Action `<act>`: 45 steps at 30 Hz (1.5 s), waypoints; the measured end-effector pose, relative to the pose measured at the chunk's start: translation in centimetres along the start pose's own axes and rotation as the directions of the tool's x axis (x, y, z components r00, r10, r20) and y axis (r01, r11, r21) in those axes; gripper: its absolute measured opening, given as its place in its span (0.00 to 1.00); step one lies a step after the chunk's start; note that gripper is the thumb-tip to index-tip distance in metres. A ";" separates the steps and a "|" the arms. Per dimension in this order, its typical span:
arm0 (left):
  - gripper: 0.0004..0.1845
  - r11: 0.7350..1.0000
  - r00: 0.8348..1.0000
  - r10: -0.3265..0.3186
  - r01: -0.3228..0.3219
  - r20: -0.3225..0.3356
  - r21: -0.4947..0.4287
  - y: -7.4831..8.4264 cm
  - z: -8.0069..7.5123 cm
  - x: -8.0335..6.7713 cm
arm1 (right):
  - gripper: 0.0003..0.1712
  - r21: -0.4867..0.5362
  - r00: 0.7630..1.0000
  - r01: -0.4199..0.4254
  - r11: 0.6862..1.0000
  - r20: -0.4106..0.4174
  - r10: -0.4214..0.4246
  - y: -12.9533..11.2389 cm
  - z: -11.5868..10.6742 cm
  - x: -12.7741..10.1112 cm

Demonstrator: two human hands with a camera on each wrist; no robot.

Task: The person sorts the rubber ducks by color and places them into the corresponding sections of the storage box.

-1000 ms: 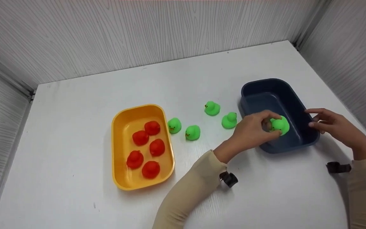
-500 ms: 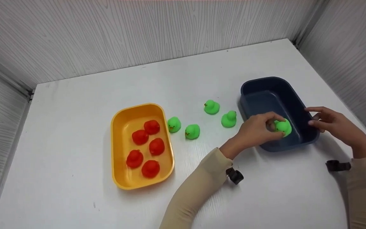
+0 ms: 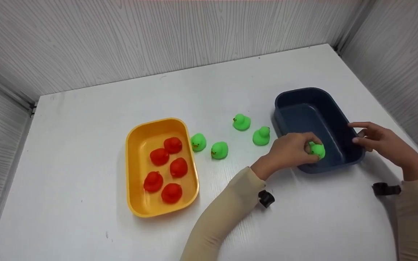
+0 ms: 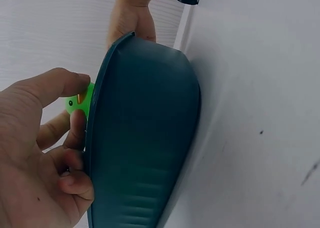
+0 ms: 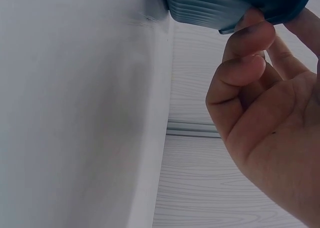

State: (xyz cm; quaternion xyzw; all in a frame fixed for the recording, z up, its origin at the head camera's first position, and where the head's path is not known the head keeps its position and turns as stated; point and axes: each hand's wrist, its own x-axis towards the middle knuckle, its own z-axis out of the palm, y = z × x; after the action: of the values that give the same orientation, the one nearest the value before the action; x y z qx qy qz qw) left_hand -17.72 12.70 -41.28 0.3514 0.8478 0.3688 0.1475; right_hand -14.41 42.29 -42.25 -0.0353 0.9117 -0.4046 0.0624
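Since the earlier frame your left hand (image 3: 289,150) had sunk lower, carrying the green duck (image 3: 317,149) down inside the blue tub (image 3: 314,99), near its front wall. You pinched that duck between thumb and fingers. Your right hand (image 3: 379,142) rested on the tub's right rim, fingers loosely curled against it, just beyond the duck.

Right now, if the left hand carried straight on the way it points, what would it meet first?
Probably the blue tub's right-hand wall; the left hand holds a green duck inside it, pointing that way. Depth is unclear.
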 end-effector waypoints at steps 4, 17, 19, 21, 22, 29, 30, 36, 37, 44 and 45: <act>0.16 1.000 1.000 -0.004 0.003 0.005 0.030 0.1 0.3 0.1 | 0.25 0.009 1.000 0.015 1.000 0.010 -0.015 0.1 0.0 0.0; 0.17 0.972 0.998 -0.061 0.055 0.022 0.227 0.4 1.3 0.9 | 0.25 0.023 0.999 0.042 0.999 0.027 -0.043 0.3 0.0 0.1; 0.17 0.962 0.997 -0.071 0.062 0.025 0.266 0.5 1.4 0.9 | 0.25 0.026 0.999 0.039 0.999 0.025 -0.039 0.3 0.0 0.1; 0.17 0.952 0.996 -0.087 0.076 0.022 0.297 0.6 1.5 1.0 | 0.25 0.022 1.000 0.022 1.000 0.019 -0.023 0.2 0.0 0.0; 0.17 0.949 0.995 -0.097 0.086 0.020 0.303 0.7 1.5 1.0 | 0.25 0.017 1.000 0.013 1.000 0.015 -0.014 0.2 0.0 0.0; 0.16 0.931 0.986 -0.168 0.160 -0.003 0.328 1.1 1.8 1.1 | 0.25 0.004 1.000 0.013 1.000 0.024 -0.014 0.2 0.0 0.2; 0.16 0.931 0.985 -0.171 0.164 -0.006 0.327 1.1 1.8 1.1 | 0.25 0.007 1.000 0.016 1.000 0.024 -0.016 0.2 -0.1 0.2; 0.18 0.934 0.987 -0.160 0.158 -0.019 0.320 1.2 1.8 1.1 | 0.25 0.009 0.999 0.039 0.999 0.020 -0.040 0.6 -0.1 0.3; 0.18 0.935 0.988 -0.155 0.153 -0.019 0.319 1.1 1.7 1.1 | 0.25 0.009 0.999 0.040 0.999 0.019 -0.040 0.6 -0.1 0.3; 0.18 0.950 0.992 -0.123 0.119 -0.006 0.290 1.0 1.5 0.9 | 0.25 0.017 0.999 0.043 0.999 0.020 -0.043 0.7 -0.1 0.2; 0.18 0.954 0.993 -0.119 0.114 -0.002 0.278 1.0 1.4 0.8 | 0.25 0.015 0.999 0.032 0.999 0.020 -0.033 0.5 -0.1 0.1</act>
State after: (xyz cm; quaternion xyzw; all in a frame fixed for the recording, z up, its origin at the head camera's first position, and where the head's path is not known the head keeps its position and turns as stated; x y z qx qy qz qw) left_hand -17.07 14.53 -41.53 0.3207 0.9092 0.2344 0.1245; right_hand -14.56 42.68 -42.62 -0.0538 0.9072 -0.4120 0.0652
